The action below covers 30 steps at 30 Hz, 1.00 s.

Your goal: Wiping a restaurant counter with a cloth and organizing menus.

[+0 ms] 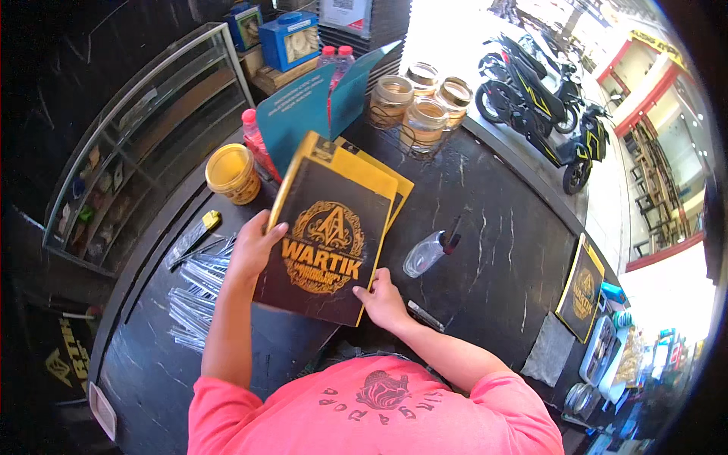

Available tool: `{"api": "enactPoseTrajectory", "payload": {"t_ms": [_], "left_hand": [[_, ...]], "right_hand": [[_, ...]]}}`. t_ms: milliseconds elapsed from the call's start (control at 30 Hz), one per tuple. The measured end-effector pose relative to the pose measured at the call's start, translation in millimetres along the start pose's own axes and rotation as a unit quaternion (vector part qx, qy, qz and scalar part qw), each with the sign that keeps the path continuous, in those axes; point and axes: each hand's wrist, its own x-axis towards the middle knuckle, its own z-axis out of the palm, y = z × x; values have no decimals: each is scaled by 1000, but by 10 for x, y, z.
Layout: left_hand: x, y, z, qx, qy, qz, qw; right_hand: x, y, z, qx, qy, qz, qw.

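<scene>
A stack of black-and-yellow menu booklets, bearing writing and an emblem, is tilted above the black countertop. My left hand grips its left edge, thumb on the front cover. On the lower right edge, my right hand holds it between thumb and fingers. At least one more booklet shows behind the front one. Below and left of my left hand lie several thin plastic-wrapped sticks, perhaps straws. A clear cup with pens is to the right of the stack.
A yellow plastic tub and a teal folded board are behind the stack. Several glass jars sit in a wire rack at the back edge. Another booklet leans at right near a grey cloth. A glass display case is left.
</scene>
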Motion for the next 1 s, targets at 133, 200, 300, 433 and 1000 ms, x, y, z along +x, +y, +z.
{"api": "enactPoseTrajectory", "payload": {"t_ms": [133,200,300,433,1000], "left_hand": [[-620,145,-308,-161,47,-10,986],[-832,184,-410,-225,110,56,967],[-1066,455,-605,-334,88,118,931],[-1056,741,-401,-390,33,156,907],[-1386,2161,3923,-135,-505,18,853]], "right_hand": [[-271,-181,-19,130,-19,-120,984],[-388,-301,-146,185,-67,-165,966],[-594,-586,-372,255,-108,-249,928],[-778,-600,-550,246,1,-307,919],[-2443,1775,-3314,168,570,-140,792]]}}
